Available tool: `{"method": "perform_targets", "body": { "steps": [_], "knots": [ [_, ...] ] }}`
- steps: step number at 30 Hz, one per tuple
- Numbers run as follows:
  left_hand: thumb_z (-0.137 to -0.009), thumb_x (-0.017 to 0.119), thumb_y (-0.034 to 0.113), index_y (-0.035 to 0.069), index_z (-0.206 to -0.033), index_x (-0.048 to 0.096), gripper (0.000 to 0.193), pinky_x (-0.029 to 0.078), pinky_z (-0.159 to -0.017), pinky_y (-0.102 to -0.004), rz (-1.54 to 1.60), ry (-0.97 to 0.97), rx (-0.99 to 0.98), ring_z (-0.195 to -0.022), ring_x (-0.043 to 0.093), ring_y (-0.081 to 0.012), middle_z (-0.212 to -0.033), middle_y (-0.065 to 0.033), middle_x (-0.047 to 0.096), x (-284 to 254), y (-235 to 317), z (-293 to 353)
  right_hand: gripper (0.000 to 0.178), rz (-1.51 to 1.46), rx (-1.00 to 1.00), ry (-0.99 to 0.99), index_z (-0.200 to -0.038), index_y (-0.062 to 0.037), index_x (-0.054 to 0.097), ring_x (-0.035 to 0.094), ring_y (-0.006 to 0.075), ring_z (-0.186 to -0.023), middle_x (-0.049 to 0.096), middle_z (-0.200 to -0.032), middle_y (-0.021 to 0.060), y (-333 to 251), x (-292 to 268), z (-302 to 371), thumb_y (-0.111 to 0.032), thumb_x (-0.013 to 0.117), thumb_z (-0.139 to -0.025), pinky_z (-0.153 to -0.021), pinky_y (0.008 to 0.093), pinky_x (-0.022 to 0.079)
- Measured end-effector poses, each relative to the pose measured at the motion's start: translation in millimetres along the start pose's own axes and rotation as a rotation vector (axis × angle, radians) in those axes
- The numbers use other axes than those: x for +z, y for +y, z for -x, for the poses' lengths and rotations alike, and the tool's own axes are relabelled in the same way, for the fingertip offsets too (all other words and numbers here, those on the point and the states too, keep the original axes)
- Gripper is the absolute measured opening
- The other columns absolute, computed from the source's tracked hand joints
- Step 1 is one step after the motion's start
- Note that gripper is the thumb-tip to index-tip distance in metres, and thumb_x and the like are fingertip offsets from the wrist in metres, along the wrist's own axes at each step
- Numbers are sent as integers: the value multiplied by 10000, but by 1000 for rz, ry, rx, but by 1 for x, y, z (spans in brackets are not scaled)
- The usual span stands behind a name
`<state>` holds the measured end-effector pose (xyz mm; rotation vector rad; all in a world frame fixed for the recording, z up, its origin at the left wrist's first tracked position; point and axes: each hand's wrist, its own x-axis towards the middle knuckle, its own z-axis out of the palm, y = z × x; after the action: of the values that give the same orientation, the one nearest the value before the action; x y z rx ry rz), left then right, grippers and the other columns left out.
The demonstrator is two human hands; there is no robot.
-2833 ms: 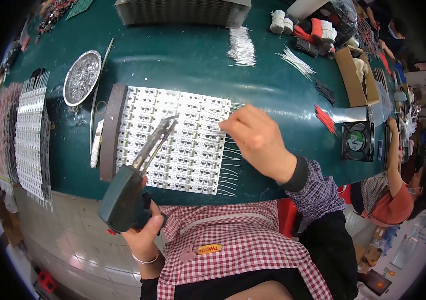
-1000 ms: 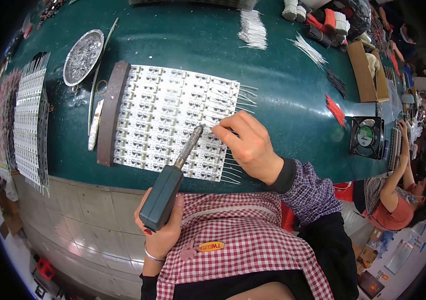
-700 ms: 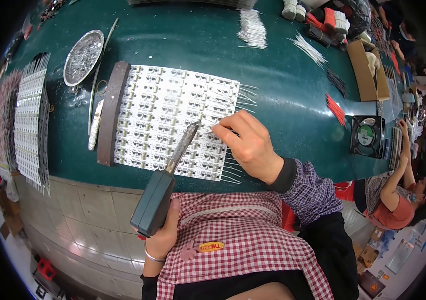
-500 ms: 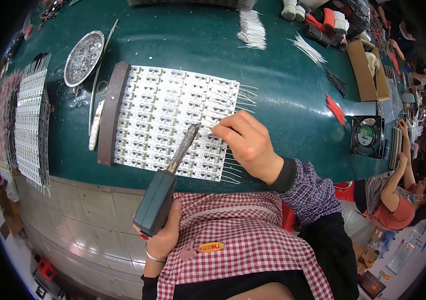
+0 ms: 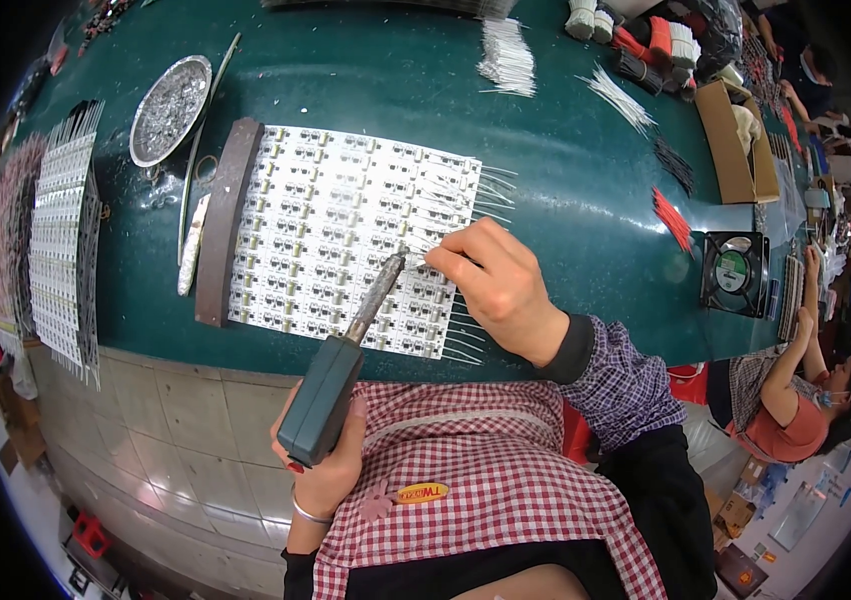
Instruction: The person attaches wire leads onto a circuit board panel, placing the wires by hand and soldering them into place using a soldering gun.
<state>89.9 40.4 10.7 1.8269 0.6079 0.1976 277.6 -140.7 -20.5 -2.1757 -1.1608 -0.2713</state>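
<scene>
A white panel of small circuit boards [image 5: 366,190] lies on the green table, its left edge against a brown bar [image 5: 225,225]. My left hand [image 5: 341,460] is wrapped round the grip of a dark green soldering gun [image 5: 322,400]. The gun's tip touches or hovers just over the panel, right of its middle. Just right of the tip, my right hand [image 5: 504,285] pinches a thin white wire [image 5: 420,262] against the boards. More white wires [image 5: 466,345] stick out past the panel's right edge, above and below that hand.
A metal bowl of solder scraps [image 5: 168,112] and a thin rod [image 5: 208,115] lie at the upper left. Wired panels [image 5: 58,240] stand at the far left. White wires [image 5: 506,58], red wires [image 5: 672,218], a cardboard box [image 5: 731,140] and a fan [image 5: 733,272] occupy the right; another person [image 5: 786,400] works beyond.
The soldering gun has moved slightly up and to the right with my left hand, its tip closer to my right fingertips. My right hand has barely moved.
</scene>
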Motion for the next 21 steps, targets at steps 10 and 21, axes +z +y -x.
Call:
{"method": "perform_targets", "body": {
  "steps": [10, 21],
  "knots": [
    [-779, 724, -12, -54, -925, 663, 164, 496, -606, -288, -83, -55, 76, -645, 631, -193, -808, -117, 658, -4, 4, -1, 249, 3, -22, -5, -948, -3, 636, 577, 238, -822, 583, -882, 79, 0, -1, -1, -18, 640, -700, -687, 333, 513],
    [-780, 715, -17, -57, -919, 655, 157, 493, -606, -282, -100, -25, 139, -643, 626, -193, -792, -118, 645, 1, 5, -4, 243, 15, -27, -9, -945, -10, 635, 576, 233, -828, 584, -887, 74, -1, 0, 0, -24, 636, -702, -690, 328, 513]
  ]
}}
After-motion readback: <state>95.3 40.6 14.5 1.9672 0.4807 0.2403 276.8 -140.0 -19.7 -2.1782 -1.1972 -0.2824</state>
